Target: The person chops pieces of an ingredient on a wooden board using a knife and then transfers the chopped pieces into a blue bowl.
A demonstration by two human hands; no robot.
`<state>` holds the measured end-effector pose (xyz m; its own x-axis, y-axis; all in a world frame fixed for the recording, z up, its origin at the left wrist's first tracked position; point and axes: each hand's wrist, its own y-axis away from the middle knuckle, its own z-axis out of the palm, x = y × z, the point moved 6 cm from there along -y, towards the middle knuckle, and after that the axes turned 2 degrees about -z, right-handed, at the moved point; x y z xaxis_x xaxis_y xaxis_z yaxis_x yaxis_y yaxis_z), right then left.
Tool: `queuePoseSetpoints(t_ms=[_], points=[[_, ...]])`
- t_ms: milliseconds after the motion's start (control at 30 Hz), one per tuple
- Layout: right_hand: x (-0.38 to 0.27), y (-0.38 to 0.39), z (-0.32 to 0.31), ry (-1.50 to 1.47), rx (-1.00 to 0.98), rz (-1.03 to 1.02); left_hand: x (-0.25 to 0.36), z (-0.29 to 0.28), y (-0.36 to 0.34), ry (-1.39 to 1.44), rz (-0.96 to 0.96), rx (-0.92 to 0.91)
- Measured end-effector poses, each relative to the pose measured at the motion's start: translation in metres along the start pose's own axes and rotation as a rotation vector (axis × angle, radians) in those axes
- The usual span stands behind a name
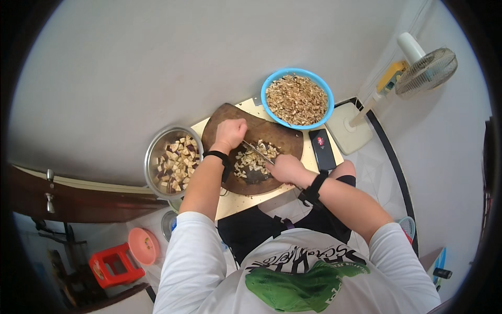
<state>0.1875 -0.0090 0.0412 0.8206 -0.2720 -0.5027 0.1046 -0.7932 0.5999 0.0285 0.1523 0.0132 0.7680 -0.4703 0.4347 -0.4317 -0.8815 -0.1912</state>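
Note:
A knife (256,150) lies across a pile of chopped pale pieces (250,163) on a worn brown wooden chopping board (285,136). At the blade's far left end, my left hand (230,133) is closed in a fist on the knife. My right hand (287,168) is closed at its near right end, low over the board. I cannot tell which hand has the handle, as my fingers cover both ends. Left of the board, a steel bowl (149,170) holds larger pale cubes, some with dark skin. Beyond the board's right side, a blue basin (330,102) is full of finely chopped brownish bits.
The board rests on a low pale yellow table (238,205) against the wall. A black phone (322,150) lies on its right edge. On the floor stand a fan (426,73) at right, and a red stool (116,265) and a pink basin (144,246) at lower left.

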Motion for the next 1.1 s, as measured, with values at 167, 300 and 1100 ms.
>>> queuePoseSetpoints(t_ms=[167,300,1100], points=[[0.055,-0.022,0.026,0.029,0.276,-0.135,0.054,-0.007,-0.003,-0.206,0.064,-0.064],[0.055,-0.020,0.025,0.043,0.223,-0.111,0.060,-0.019,0.006,-0.284,0.008,-0.090],[-0.038,0.013,-0.004,0.216,-0.060,-0.038,-0.029,-0.017,0.041,0.131,-0.114,0.084]])
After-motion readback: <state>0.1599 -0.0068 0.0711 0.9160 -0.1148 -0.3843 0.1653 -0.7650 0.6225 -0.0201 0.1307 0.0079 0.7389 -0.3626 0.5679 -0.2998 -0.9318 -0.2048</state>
